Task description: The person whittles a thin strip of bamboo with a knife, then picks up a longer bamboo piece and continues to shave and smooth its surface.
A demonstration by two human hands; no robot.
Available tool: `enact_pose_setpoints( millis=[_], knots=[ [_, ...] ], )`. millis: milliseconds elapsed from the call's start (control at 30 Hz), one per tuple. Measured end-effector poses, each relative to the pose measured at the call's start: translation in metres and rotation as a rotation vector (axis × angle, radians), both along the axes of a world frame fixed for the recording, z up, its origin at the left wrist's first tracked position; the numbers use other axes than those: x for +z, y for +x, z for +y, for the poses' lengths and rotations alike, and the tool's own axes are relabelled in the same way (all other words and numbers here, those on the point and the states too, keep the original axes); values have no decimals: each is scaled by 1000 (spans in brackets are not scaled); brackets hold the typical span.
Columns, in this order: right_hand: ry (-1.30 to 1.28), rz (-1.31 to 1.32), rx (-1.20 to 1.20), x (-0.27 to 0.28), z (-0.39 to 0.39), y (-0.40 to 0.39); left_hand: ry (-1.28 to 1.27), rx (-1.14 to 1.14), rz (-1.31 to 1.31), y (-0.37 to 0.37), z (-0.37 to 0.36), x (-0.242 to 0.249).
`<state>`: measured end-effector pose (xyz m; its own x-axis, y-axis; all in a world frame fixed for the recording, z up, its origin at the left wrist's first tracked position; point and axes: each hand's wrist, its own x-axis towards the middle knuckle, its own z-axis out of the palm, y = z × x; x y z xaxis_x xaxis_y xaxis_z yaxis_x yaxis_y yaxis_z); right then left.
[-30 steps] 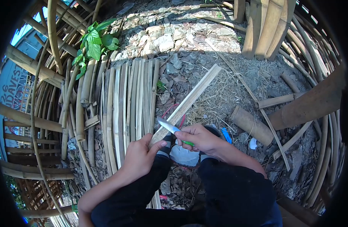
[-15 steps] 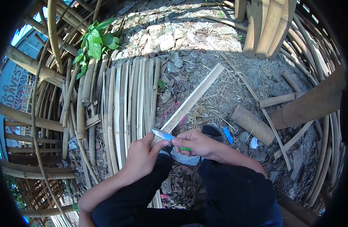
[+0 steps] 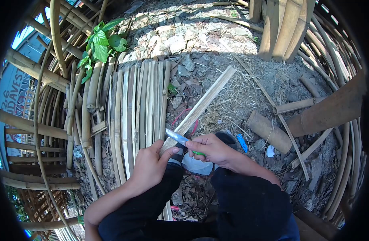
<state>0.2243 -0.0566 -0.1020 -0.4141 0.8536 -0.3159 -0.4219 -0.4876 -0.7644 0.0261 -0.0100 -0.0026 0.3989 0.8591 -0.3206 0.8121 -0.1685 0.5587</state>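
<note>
A split bamboo strip (image 3: 206, 101) slants up and to the right, its near end held in my left hand (image 3: 150, 164). My right hand (image 3: 210, 150) is closed on the green handle of a knife. The knife's shiny blade (image 3: 176, 137) lies across the strip, its tip pointing up and left, just beyond my left fingers. Left of the strip, many bamboo slats (image 3: 141, 104) lie side by side on the ground.
A cut bamboo tube (image 3: 269, 131) lies at the right beside a thick bamboo pole (image 3: 333, 110). Bamboo fencing (image 3: 40, 124) stands at the left, with a leafy plant (image 3: 100, 44) near it. A blue scrap (image 3: 242, 143) lies near my right forearm.
The knife and my right hand have moved slightly up and to the right along the strip, away from my left thumb. The strip's far end has shifted slightly left.
</note>
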Motion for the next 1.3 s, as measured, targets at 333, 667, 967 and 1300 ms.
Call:
enact_pose_setpoints(
  millis=[333,667,967,1300],
  knots=[
    [-5,45,102,1,2,2,33,-9,-24,-1,0,-5],
    [15,24,13,-6,1,3,54,-10,12,0,0,-3],
    [-14,-52,-121,-4,5,19,-13,52,27,-5,3,-1],
    [58,15,59,-4,6,5,-60,25,-68,-2,2,-2]
  ],
)
